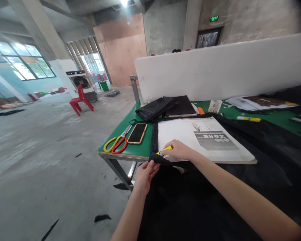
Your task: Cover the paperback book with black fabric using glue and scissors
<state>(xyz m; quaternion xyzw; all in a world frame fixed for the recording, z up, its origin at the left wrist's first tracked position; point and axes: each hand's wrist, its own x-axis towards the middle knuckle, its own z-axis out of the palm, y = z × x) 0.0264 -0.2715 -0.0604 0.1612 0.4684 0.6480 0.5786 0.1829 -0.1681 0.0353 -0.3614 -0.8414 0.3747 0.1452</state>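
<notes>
Pinching a black flap [163, 159] at the table's near edge, the left hand [145, 171] sits just below and left of the yellow tube [166, 149]. The right hand [177, 150] has its fingers closed narrowly around that tube, over the lower left corner of the white book [177, 129]. The tube's long axis slants down to the left, so its lower end points at the flap — whether it touches, I cannot tell. The right hand is the nearer to the tube, the left to the flap's edge, thumb and fingertips drawn together on it. Between the two hands lies only a short run of flap along the book's corner — phone [137, 133] and scissors [118, 140] rest farther left, apart from both.
</notes>
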